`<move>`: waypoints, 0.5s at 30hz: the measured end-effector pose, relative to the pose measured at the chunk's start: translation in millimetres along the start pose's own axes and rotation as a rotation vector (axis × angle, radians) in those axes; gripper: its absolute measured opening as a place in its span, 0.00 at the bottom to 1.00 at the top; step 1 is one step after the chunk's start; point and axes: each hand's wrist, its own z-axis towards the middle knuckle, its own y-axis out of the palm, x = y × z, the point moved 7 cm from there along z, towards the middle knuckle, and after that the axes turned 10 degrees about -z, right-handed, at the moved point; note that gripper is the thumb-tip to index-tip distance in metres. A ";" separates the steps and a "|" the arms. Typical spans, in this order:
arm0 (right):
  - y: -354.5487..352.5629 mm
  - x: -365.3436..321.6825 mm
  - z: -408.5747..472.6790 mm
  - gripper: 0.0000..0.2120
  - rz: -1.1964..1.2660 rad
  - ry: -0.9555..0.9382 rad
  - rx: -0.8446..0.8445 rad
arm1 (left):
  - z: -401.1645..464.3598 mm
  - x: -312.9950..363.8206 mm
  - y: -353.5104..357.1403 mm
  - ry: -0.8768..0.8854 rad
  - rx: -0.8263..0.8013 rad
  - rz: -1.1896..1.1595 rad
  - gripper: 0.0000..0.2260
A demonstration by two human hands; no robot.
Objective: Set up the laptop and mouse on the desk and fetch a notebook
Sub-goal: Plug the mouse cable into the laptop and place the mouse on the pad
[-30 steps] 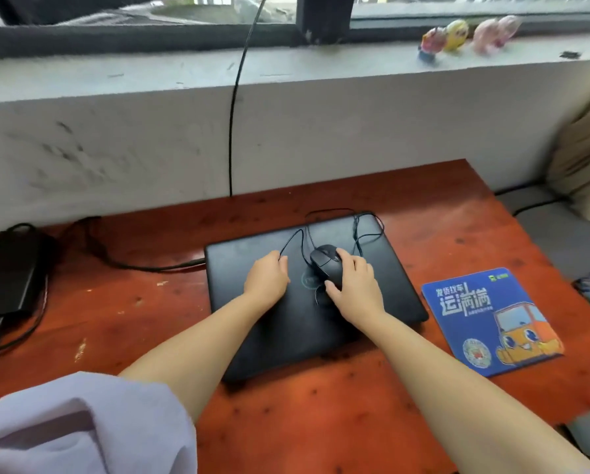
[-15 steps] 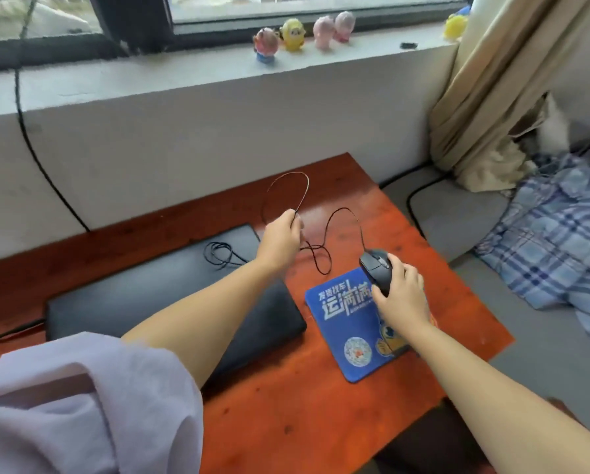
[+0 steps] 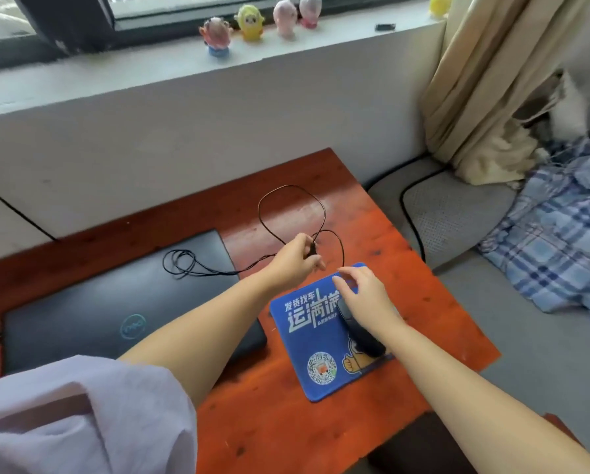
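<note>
Since half a second ago my right hand (image 3: 365,295) let go, fingers apart; mouse (image 3: 362,331) rests on the blue pad (image 3: 307,340). Left hand (image 3: 297,260) pinches the cable (image 3: 269,213) (plug end, I think). Untangle loops before reaching the closed laptop (image 3: 115,302) on the desk (image 3: 423,302).

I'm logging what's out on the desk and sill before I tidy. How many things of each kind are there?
Laptop: 1
Mouse: 1
Mouse pad: 1
Figurines on the sill: 5, namely, and a yellow one partly behind the curtain
Total: 8
</note>
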 end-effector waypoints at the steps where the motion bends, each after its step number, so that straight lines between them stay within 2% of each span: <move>1: 1.9 -17.5 7.9 0.13 0.139 -0.022 -0.062 | -3.8 -5.2 -2.7 -0.030 -0.015 -0.031 0.07; 5: 22.0 -69.1 26.5 0.06 0.490 -0.024 -0.254 | -19.5 -14.4 -25.0 -0.060 -0.060 -0.015 0.07; 11: 61.9 -102.9 43.2 0.05 0.615 0.029 -0.490 | -41.9 -49.2 -76.8 -0.191 -0.032 0.060 0.15; 13: 71.8 -113.8 50.2 0.04 0.727 0.077 -0.519 | -47.7 -62.7 -103.5 -0.209 0.087 0.115 0.16; 15: 78.4 -123.3 59.3 0.07 0.850 0.136 -0.523 | -57.4 -76.7 -140.9 -0.184 0.304 0.328 0.13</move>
